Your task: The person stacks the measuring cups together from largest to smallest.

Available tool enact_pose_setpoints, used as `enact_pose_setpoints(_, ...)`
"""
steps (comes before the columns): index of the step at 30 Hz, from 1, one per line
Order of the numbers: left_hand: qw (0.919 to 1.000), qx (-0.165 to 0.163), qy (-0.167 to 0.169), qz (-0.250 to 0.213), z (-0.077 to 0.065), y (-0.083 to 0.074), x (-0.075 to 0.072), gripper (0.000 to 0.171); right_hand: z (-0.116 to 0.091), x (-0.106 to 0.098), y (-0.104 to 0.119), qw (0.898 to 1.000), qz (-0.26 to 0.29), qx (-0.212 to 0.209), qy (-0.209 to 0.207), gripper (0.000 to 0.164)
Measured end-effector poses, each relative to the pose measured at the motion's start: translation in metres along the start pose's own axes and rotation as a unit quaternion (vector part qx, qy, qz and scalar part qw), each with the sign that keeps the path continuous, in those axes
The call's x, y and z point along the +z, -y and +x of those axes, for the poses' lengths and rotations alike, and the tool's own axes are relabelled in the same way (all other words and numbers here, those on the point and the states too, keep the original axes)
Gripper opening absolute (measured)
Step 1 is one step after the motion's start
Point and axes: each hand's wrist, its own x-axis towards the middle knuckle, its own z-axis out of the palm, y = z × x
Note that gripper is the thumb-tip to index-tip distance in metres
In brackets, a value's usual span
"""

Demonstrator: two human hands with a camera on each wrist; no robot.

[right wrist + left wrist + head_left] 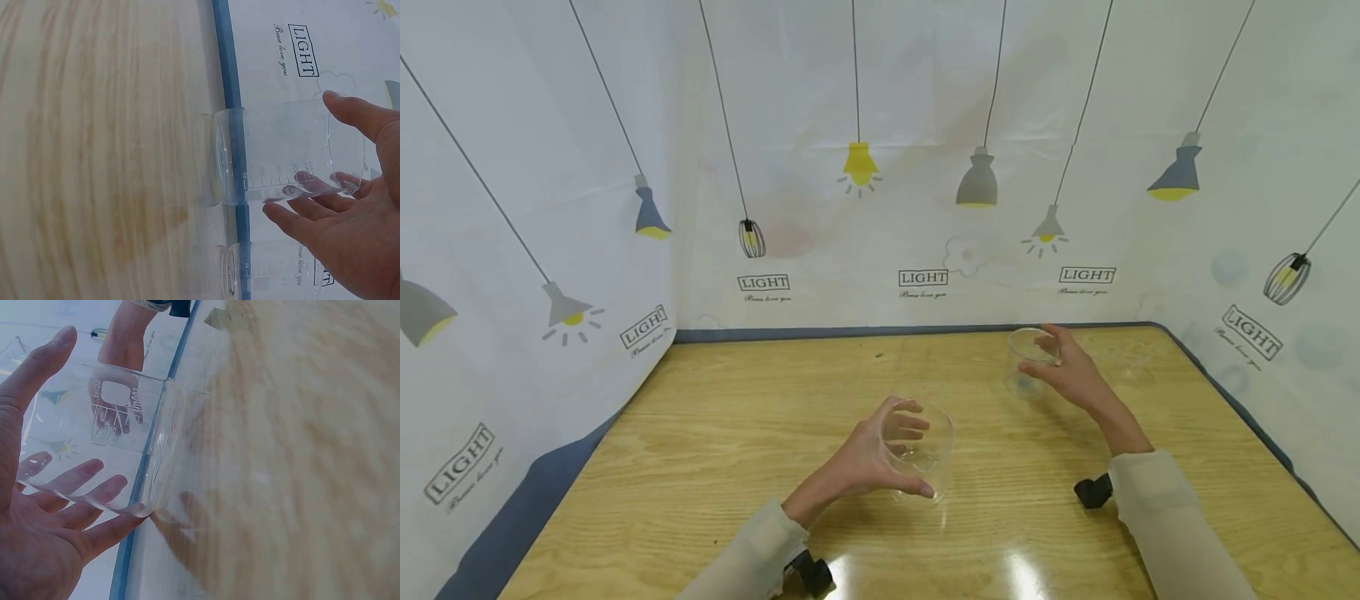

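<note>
My left hand (pixel 880 454) curves round a large clear glass beaker (pixel 936 450), thumb along the near side and fingers seen through the glass on the far side. White printed markings (pixel 115 394) show on its wall in the left wrist view, and its base is at the tabletop. Farther back and to the right, my right hand (pixel 1071 367) curves round a smaller clear beaker (pixel 281 156) near its rim. That beaker is upright with a graduated scale, its base at the table surface. Whether either palm touches glass cannot be told.
Another clear beaker (pixel 272 269) stands right of the right hand, faint in the head view. A wooden table (pixel 737 417) lies beneath. White cloth walls (pixel 805 167) printed with lamps enclose it at the back and sides, with a blue border (pixel 820 332) along the back edge.
</note>
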Motion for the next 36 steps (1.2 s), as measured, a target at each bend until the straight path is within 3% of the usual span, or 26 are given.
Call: enact_pose_setpoints(36,1.0000,0.006,0.002,-0.002,0.0002,0.0020,0.0005,0.107,-0.0003,0.0048,-0.0009,1.000,0.020,0.021,0.008,0.109)
